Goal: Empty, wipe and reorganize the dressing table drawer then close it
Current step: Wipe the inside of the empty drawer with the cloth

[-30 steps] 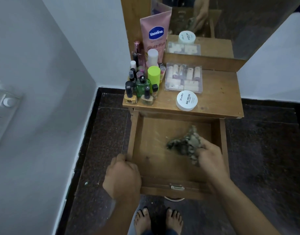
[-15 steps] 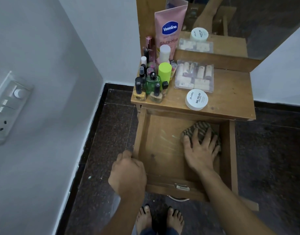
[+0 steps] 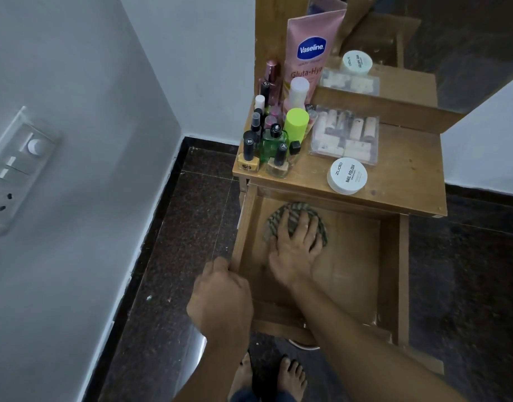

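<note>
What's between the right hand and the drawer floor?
A striped cloth, pressed flat under the right hand against the floor of the drawer. Shown in the head view.

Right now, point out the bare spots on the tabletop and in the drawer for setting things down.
Tabletop: bare wood right of the clear case and white tub, out to the right edge; its left corner is crowded with bottles. Drawer: floor is free between the cloth under the right hand and the right wall.
</note>
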Action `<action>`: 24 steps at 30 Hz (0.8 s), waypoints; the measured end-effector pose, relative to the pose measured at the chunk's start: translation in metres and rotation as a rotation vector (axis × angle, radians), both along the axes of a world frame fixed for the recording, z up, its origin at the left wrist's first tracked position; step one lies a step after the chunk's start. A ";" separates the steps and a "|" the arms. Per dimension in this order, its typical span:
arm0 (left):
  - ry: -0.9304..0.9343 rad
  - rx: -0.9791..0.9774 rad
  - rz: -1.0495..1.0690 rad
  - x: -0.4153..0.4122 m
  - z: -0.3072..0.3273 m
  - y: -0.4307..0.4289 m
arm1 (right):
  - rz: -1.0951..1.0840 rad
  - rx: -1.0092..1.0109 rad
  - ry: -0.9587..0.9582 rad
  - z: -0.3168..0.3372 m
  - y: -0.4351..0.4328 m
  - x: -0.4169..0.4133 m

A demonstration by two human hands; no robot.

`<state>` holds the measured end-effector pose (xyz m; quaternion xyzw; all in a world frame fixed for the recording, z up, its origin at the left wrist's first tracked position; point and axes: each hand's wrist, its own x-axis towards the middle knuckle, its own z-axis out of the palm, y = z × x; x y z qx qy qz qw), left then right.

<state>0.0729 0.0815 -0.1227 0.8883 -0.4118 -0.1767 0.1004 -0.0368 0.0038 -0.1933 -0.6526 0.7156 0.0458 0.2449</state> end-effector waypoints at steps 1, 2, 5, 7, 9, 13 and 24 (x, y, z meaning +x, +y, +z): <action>-0.003 0.001 -0.001 0.000 0.000 0.000 | 0.003 0.003 0.003 0.001 0.000 0.001; -0.009 0.001 -0.001 0.000 0.000 0.000 | 0.008 -0.001 0.004 0.002 0.001 0.001; -0.016 -0.003 -0.001 -0.001 0.001 0.000 | 0.173 -0.053 -0.017 0.001 -0.002 0.007; -0.015 -0.010 -0.001 -0.001 0.001 0.000 | 0.331 -0.083 -0.060 -0.002 -0.009 0.014; -0.021 -0.011 0.005 -0.001 0.000 0.000 | 0.359 -0.076 -0.094 -0.006 -0.014 0.018; -0.028 -0.010 -0.008 -0.002 -0.002 -0.001 | 0.386 -0.095 -0.089 -0.008 -0.015 0.010; -0.037 -0.021 -0.047 -0.003 -0.001 -0.001 | 0.976 -0.067 -0.146 -0.009 0.004 -0.056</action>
